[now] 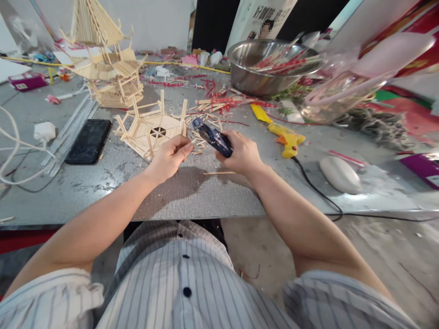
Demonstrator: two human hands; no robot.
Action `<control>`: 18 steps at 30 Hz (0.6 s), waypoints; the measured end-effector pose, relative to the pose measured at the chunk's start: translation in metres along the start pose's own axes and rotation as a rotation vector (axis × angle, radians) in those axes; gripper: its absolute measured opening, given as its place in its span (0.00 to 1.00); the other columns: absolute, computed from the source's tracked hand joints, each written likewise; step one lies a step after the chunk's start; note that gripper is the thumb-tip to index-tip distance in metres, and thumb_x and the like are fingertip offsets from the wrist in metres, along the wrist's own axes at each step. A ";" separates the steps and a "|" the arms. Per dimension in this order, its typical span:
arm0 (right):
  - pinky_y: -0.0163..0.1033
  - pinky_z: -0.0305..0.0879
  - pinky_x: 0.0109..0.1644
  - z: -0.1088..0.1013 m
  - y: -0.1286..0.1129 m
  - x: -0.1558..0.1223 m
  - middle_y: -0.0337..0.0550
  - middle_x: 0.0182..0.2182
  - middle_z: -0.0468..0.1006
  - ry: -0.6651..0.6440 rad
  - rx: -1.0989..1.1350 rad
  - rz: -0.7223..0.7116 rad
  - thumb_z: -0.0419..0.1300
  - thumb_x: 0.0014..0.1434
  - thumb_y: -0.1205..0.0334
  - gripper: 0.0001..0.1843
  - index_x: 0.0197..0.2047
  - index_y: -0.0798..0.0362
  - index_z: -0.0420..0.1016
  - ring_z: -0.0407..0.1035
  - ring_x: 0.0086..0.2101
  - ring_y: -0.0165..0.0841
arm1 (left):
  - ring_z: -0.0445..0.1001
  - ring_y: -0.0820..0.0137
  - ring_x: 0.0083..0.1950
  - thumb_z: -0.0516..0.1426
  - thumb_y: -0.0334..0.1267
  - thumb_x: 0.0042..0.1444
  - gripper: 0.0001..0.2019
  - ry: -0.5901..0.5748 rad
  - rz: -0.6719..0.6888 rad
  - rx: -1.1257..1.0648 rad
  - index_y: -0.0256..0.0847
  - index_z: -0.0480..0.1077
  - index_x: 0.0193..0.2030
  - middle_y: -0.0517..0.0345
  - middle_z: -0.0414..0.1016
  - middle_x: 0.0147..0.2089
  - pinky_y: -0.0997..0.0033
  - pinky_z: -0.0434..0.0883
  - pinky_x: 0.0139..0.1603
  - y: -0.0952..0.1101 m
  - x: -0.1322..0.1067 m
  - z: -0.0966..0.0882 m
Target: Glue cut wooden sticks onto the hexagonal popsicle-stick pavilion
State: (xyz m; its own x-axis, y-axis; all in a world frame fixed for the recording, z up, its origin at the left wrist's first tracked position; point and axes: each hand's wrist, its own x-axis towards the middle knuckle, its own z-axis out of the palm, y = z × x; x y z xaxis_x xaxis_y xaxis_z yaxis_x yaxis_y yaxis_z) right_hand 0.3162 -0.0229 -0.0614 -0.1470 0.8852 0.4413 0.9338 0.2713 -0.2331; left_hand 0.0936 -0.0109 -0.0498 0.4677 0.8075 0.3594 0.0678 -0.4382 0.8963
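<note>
My right hand (242, 153) is closed around a dark blue cutter tool (212, 136), its jaws pointing left. My left hand (169, 157) is pinched on a small piece of wooden stick (195, 141) held up to those jaws. Just behind my hands sits a small hexagonal stick frame (151, 130) on the grey table (192, 196). One loose stick (219, 173) lies on the table under my right hand. A tall stick pagoda model (103, 59) stands at the back left.
A black phone (89, 140) lies left of the frame, beside white cables (13, 151) and a plug. A yellow glue gun (281, 135) with a black cord, a white stone (340, 174), a steel bowl (267, 66) of sticks and a glass bowl (343, 89) stand to the right.
</note>
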 end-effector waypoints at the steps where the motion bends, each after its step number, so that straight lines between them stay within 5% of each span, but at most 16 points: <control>1: 0.48 0.69 0.42 -0.001 -0.002 -0.001 0.51 0.43 0.80 -0.018 -0.001 -0.011 0.56 0.49 0.58 0.28 0.55 0.53 0.68 0.75 0.42 0.45 | 0.55 0.79 0.21 0.54 0.43 0.62 0.11 0.003 0.019 0.010 0.40 0.62 0.31 0.66 0.60 0.22 0.78 0.55 0.21 0.001 0.000 0.000; 9: 0.49 0.68 0.46 -0.007 -0.010 -0.003 0.53 0.48 0.78 -0.097 -0.030 -0.058 0.56 0.46 0.59 0.32 0.57 0.55 0.67 0.73 0.46 0.47 | 0.57 0.78 0.21 0.56 0.49 0.59 0.16 0.027 0.085 0.004 0.41 0.62 0.27 0.65 0.62 0.22 0.75 0.56 0.23 -0.002 0.003 -0.001; 18: 0.47 0.66 0.48 -0.010 -0.011 -0.004 0.53 0.49 0.78 -0.123 -0.025 -0.073 0.55 0.46 0.58 0.32 0.57 0.55 0.68 0.72 0.47 0.45 | 0.59 0.78 0.22 0.55 0.43 0.59 0.12 0.028 0.106 0.044 0.39 0.65 0.28 0.64 0.63 0.22 0.76 0.58 0.24 -0.001 0.002 -0.001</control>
State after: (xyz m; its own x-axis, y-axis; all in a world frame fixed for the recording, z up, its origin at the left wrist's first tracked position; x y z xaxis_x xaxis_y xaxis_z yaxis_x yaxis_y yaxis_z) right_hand 0.3096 -0.0330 -0.0524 -0.2522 0.9035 0.3464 0.9269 0.3284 -0.1817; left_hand 0.0933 -0.0080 -0.0495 0.4497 0.7663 0.4588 0.0582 -0.5377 0.8411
